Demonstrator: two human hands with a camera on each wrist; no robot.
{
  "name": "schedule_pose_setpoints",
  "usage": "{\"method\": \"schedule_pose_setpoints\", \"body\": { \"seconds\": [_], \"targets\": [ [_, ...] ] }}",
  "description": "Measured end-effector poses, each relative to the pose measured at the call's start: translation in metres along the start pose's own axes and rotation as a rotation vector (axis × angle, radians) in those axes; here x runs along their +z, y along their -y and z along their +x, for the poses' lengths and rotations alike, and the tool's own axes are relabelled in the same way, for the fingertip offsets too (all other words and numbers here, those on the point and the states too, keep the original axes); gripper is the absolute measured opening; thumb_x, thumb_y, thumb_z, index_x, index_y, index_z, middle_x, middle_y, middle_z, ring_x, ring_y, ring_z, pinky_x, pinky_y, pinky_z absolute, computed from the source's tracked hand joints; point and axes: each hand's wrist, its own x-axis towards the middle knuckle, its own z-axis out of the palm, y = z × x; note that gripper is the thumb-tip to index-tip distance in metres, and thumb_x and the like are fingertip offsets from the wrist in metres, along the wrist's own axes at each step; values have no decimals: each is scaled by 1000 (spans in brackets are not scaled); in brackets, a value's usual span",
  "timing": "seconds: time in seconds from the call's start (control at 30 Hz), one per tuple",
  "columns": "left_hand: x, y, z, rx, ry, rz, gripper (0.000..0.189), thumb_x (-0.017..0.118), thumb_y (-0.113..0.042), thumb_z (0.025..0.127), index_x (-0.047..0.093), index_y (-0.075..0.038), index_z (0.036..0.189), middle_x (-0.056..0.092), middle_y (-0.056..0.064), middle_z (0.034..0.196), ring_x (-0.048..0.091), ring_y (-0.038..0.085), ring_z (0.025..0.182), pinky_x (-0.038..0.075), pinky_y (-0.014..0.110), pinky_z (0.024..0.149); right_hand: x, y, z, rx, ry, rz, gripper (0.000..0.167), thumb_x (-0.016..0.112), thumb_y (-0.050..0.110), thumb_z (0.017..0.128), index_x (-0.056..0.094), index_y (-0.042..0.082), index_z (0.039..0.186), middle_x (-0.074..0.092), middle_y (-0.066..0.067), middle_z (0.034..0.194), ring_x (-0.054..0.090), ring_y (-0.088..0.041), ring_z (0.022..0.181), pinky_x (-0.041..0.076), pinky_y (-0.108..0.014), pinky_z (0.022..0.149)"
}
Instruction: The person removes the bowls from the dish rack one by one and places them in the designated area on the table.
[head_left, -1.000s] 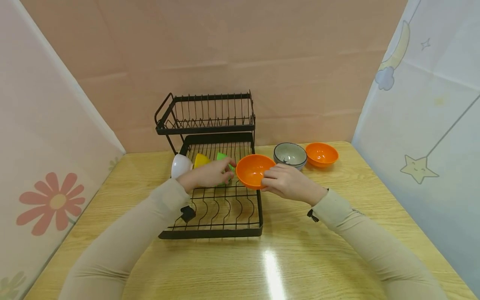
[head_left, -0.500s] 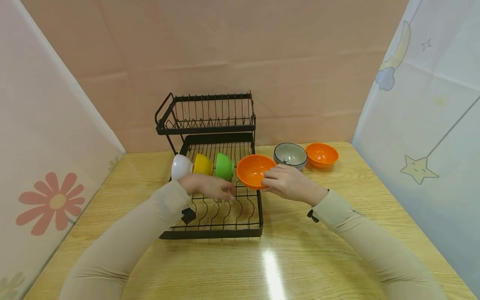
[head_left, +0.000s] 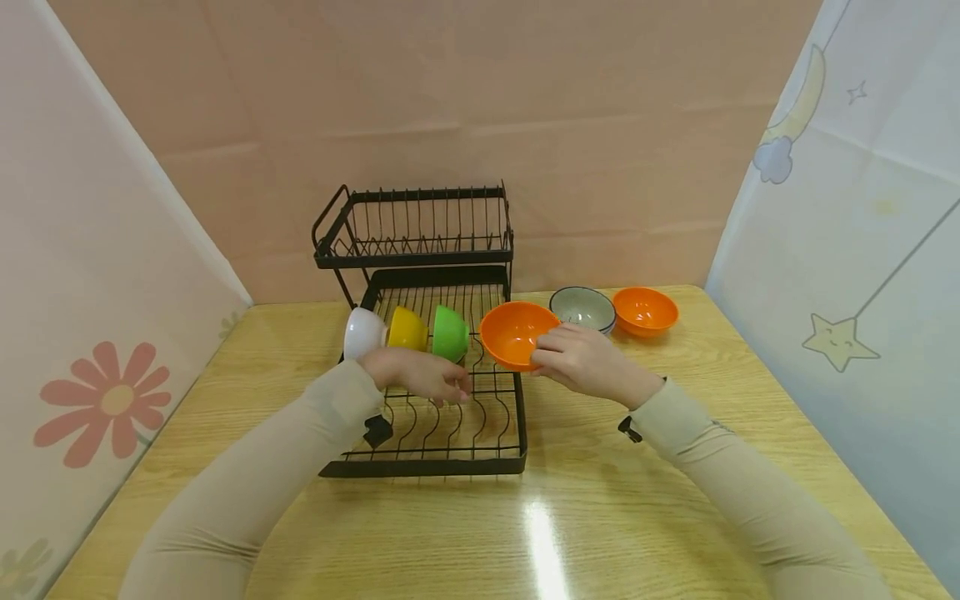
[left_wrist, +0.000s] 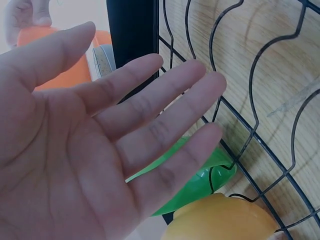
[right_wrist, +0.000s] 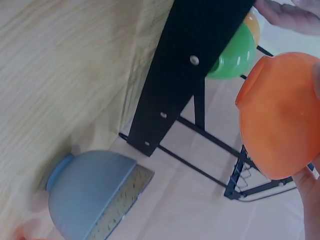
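My right hand [head_left: 581,360] grips an orange bowl [head_left: 517,335] by its right side, holding it over the right edge of the black dish rack [head_left: 420,468]. In the right wrist view that orange bowl [right_wrist: 280,115] shows its outside and foot. My left hand [head_left: 423,375] hovers over the rack's lower tier, holding nothing; the left wrist view shows its palm with fingers [left_wrist: 165,120] extended and spread. Just beyond it a white bowl [head_left: 363,333], a yellow bowl [head_left: 407,328] and a green bowl [head_left: 450,333] stand on their sides in a row among the wires.
On the table [head_left: 600,517], behind my right hand, sit grey bowls [head_left: 582,307], apparently stacked, and a second orange bowl [head_left: 645,311]. The rack's upper tier [head_left: 416,225] rises over the back of the lower one. Patterned cloth walls stand left and right.
My left hand has drawn back from the green bowl toward the front, leaving that bowl standing in the rack. The orange bowl in my right hand has shifted slightly up and right.
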Motion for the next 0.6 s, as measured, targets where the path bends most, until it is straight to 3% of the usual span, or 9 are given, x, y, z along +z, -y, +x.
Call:
{"method": "schedule_pose_setpoints", "body": {
  "seconds": [0.27,0.6],
  "targets": [
    [0,1,3,-10,0,8,35,45,-33,103,53,-12,131,59,5,122,63,26,107,46,42,97,-18,-17,-11,83,-10,-44,41,41,43,101,63,13,83,57,1,75,51,-14,68,47,-32,67],
    [1,2,3,-16,0,-5,37,45,-33,103,52,-12,133,59,4,123,62,26,109,46,42,98,-49,-58,-45,247,-63,-138,47,39,44,101,58,6,82,55,-5,76,46,-20,62,40,-36,59]
  ]
}}
